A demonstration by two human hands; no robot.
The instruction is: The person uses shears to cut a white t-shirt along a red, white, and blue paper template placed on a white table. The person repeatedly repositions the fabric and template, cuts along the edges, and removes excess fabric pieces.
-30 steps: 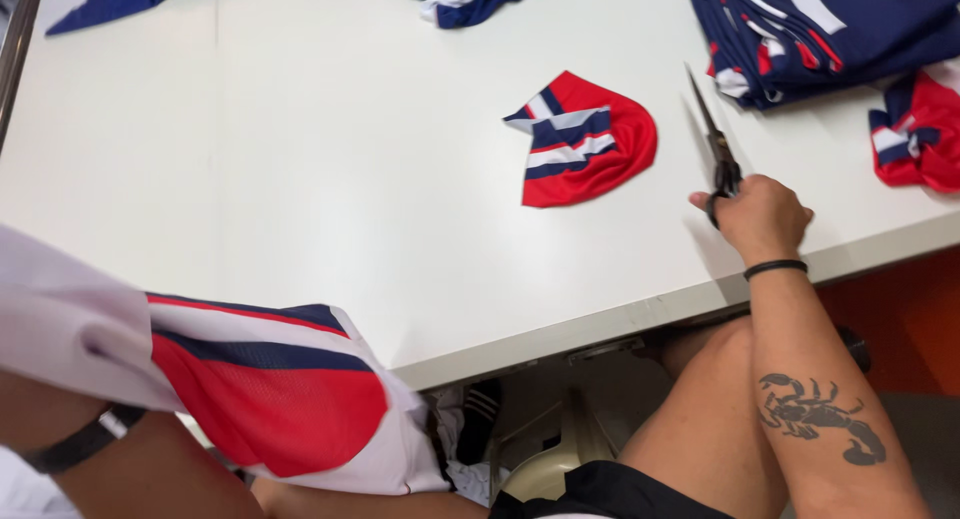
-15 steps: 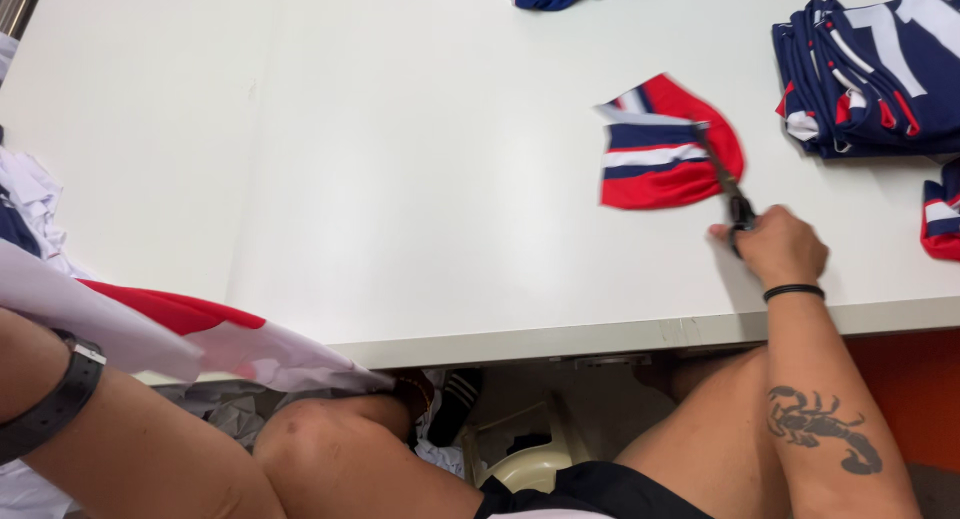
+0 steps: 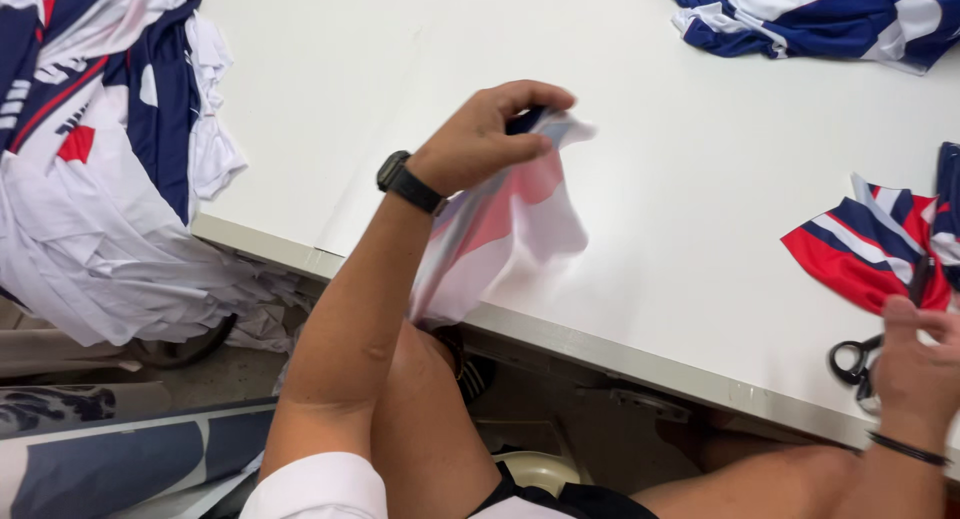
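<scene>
Head camera looks down on a white counter (image 3: 380, 89) where a person sits with both hands at work. The left hand (image 3: 480, 139), with a black watch (image 3: 405, 184) on its wrist, is clenched around the top of a piece of fabric (image 3: 510, 229) and lifts it above the counter near the front edge. This fabric is thin and a little blurred; it is mostly white with a soft red or pink area and a dark blue part near the fingers, and it hangs down from the hand over the edge of the counter toward the knee. The right hand (image 3: 915, 364), with a thin black band on the wrist, rests at the front edge on the far right side and grips black scissors (image 3: 860, 364); only the handle rings show clearly. Just above this hand lies a folded red piece with navy and white stripes (image 3: 865, 249), flat on the counter. A navy and white garment (image 3: 820, 19) lies at the top right. A big heap of white, navy and red fabric (image 3: 90, 169) hangs over the left end of the counter.
</scene>
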